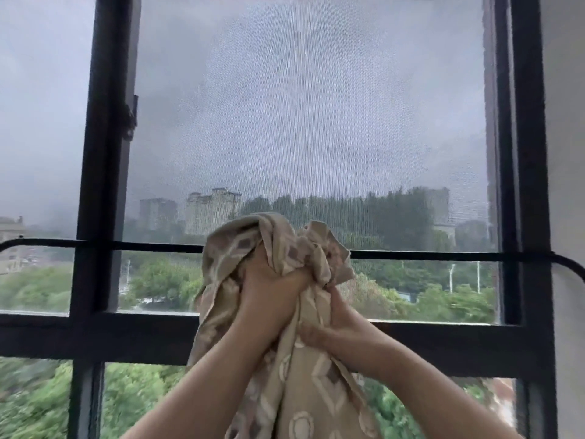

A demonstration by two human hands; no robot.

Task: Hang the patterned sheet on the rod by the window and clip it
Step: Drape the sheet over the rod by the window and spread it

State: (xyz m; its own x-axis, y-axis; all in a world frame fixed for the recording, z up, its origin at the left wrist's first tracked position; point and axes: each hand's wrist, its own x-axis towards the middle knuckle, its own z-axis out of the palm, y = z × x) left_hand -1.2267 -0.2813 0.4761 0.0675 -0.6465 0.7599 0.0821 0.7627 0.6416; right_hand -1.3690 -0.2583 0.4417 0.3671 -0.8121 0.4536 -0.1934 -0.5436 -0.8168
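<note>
The patterned sheet (285,375), one bunched beige cloth with pale diamonds and rings, is raised in front of the window, its crumpled top just above the level of the rod (427,256) and overlapping it in view; whether cloth touches the rod cannot be told. The rest hangs down between the forearms and out of the bottom edge. The left hand (269,296) grips the gathered top, fingers curled tight round the cloth. The right hand (332,327), just below and beside it, holds a fold lower down, fingers wrapped into the fabric. One dark rod runs level across the window, bare on both sides of the bundle, bending down at each end. Behind it stands the dark window frame (101,185) with a mesh screen (300,106) over its middle pane.
</note>
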